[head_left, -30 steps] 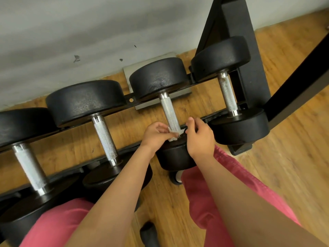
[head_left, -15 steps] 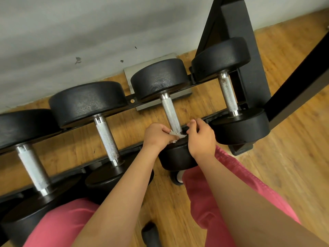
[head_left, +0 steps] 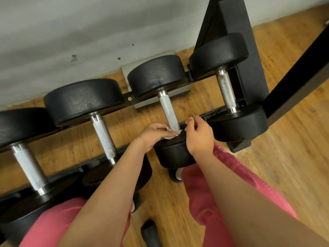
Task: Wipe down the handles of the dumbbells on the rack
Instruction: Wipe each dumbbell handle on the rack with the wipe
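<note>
The black rack (head_left: 249, 50) carried four dumbbells side by side. On the third from the left, a white cloth (head_left: 169, 137) wrapped the near end of the knurled handle (head_left: 169, 111). The left grip (head_left: 154, 134) pinched one end of it, the right grip (head_left: 200, 138) the other. Both hands partly hid that dumbbell's near head, and the frame cut off the leftmost dumbbell. A wooden floor (head_left: 293, 157) lay beneath, a grey wall (head_left: 89, 32) behind.

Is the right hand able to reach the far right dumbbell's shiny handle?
Probably yes. The right hand sits close to the rightmost black dumbbell's knurled silver handle, which lies bare, with nothing between. The left hand pinches a white wipe.
</note>
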`<state>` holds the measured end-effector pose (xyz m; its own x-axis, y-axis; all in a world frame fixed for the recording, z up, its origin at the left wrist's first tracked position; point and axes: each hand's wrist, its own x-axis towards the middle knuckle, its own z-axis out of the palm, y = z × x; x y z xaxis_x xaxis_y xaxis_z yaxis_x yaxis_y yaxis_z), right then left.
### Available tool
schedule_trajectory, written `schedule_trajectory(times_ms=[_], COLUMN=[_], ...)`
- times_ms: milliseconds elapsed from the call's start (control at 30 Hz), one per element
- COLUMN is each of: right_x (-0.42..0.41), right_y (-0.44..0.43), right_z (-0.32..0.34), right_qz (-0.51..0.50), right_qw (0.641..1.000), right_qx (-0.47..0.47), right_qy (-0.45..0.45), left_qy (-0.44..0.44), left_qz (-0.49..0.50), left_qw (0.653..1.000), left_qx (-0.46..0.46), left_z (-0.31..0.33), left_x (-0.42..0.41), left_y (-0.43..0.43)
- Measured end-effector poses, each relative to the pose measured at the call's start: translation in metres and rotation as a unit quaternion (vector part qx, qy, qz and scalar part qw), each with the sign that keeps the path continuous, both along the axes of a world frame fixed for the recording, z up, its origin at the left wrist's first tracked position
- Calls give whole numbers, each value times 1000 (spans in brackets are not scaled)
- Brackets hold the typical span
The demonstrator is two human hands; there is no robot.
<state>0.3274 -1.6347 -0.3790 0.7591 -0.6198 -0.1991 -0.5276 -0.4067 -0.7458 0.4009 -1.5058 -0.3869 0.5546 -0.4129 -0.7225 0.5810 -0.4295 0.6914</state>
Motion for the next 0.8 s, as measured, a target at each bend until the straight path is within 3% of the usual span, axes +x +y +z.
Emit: schedule_trajectory(times_ms=[133,267,367,667,800], right_x=[1,0,1,1,0], right_y=[1,-1,0,-1,-1], right_z=[0,1,0,0,-2], right_qz=[-4,-3,1,1,-1], right_qw=[1000,1000,1000,1000,1000], right_qx=[0,-5,-7,-7,-7], right_qy=[5,6,3,2,5], left_qy=[-9,-106,-121,-62,-90], left_qz=[-2,-19,-37,52,19], left_qw=[1000,985,975,995,989], left_qx=[8,135,185,64,115], left_z=[3,11,16,10,12], left_x=[0,-8,-5,-10,-6], left_y=[2,-15,-20,-7,-7])
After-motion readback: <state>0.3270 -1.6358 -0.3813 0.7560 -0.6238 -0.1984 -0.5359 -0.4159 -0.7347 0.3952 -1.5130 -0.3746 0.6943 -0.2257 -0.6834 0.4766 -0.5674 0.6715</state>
